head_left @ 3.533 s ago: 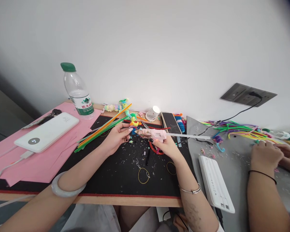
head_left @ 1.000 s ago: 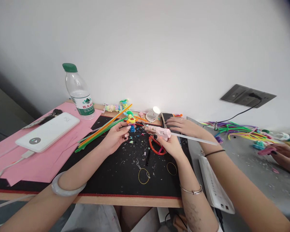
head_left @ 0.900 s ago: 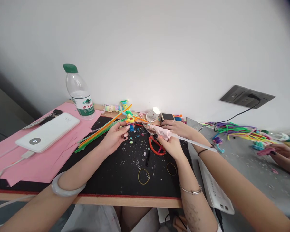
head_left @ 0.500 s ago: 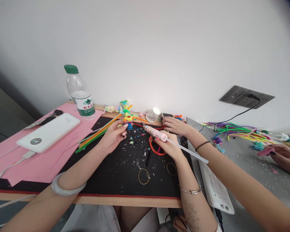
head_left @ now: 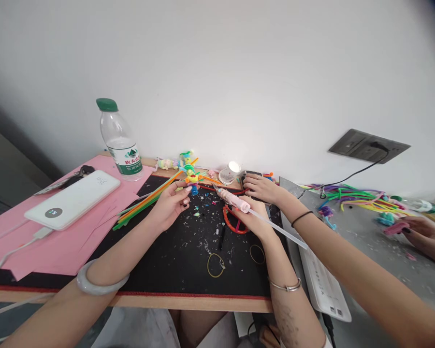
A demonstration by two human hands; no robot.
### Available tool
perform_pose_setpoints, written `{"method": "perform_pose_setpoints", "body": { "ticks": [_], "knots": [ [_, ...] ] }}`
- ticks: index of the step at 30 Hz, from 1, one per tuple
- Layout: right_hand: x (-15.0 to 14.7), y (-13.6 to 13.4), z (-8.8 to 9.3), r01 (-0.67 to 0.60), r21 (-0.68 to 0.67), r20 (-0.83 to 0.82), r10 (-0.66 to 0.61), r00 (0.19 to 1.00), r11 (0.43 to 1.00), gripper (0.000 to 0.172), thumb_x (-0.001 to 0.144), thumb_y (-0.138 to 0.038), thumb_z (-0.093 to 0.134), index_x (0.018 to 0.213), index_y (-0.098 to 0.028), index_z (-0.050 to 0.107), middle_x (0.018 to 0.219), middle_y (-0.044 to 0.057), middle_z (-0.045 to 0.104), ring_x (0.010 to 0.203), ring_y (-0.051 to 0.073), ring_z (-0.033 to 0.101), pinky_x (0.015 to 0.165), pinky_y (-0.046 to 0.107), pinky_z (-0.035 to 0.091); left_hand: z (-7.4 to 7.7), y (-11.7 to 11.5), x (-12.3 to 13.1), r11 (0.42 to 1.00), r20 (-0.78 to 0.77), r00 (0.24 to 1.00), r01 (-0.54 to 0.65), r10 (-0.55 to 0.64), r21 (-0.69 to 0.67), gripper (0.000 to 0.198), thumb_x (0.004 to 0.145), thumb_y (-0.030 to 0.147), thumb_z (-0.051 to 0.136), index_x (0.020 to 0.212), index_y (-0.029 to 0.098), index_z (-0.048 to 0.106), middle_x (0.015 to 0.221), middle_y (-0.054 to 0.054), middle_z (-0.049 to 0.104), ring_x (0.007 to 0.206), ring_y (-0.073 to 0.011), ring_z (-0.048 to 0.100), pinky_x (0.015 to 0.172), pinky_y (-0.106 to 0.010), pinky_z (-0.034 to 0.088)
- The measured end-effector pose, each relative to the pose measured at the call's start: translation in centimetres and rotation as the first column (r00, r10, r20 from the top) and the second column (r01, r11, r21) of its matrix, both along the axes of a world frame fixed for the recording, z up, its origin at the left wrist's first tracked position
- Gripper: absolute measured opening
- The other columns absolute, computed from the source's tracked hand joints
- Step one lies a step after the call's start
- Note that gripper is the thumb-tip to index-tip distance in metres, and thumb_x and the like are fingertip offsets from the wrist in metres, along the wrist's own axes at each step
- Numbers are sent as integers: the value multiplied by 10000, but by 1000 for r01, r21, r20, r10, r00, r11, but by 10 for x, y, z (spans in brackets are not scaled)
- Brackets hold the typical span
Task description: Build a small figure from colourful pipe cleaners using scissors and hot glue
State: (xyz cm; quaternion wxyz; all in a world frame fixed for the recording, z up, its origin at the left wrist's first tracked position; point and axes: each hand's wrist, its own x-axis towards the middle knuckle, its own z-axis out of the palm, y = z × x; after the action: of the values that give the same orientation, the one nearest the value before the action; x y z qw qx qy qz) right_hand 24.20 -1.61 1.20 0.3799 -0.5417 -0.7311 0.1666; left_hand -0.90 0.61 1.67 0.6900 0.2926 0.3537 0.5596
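Note:
Over the black mat [head_left: 159, 270], my left hand [head_left: 172, 205] pinches a small colourful pipe-cleaner figure [head_left: 193, 180] in yellow, orange, blue and green. My right hand [head_left: 252, 212] is closed round a pink patterned glue gun [head_left: 234, 199], its nozzle pointing left towards the figure with a small gap between. A long translucent glue stick [head_left: 279, 228] sticks out of the gun's back end. Just below the right hand lie red-handled scissors [head_left: 232, 223], partly hidden by it. Green and orange pipe cleaners [head_left: 141, 209] lie beside my left wrist.
A co-worker's hand [head_left: 259, 187] rests on a dark box behind my right hand; their other hand [head_left: 426, 237] holds a pink fuzzy piece. A white paper cup [head_left: 229, 174], water bottle [head_left: 125, 150], power bank [head_left: 74, 198], rubber bands [head_left: 215, 265] and white power strip [head_left: 324, 285] lie around.
The glue stick's rear end has dipped slightly and shifted left. Both my hands keep nearly the same place, still holding the figure and the glue gun.

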Motion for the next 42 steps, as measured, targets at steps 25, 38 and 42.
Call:
{"method": "perform_pose_setpoints", "body": {
  "ticks": [25,38,42],
  "knots": [
    [1,-2,6,34,-66,116,-26,993,997,114,768,-271,631,771,-166,674,641,-9,624,569,115,492,518,215,331,2,0,-3,979,-115,993,42,-19,199,404,684,215,772,1008,218,530,878,12,620,610,-55,510,586,-189,448],
    [2,-1,3,37,-67,109,-30,994,997,130,768,-282,625,717,-162,632,582,-26,568,525,102,436,489,223,301,-2,3,-4,978,-105,994,53,-32,204,376,705,202,753,1009,222,534,863,27,611,718,-80,555,713,-228,465],
    [3,-1,1,49,-61,115,-42,993,997,135,769,-292,621,734,-162,632,601,-16,586,531,109,455,491,223,316,-1,2,-4,978,-110,994,52,-30,200,373,702,206,753,996,217,524,861,27,613,732,-85,565,733,-241,460]
  ]
}}
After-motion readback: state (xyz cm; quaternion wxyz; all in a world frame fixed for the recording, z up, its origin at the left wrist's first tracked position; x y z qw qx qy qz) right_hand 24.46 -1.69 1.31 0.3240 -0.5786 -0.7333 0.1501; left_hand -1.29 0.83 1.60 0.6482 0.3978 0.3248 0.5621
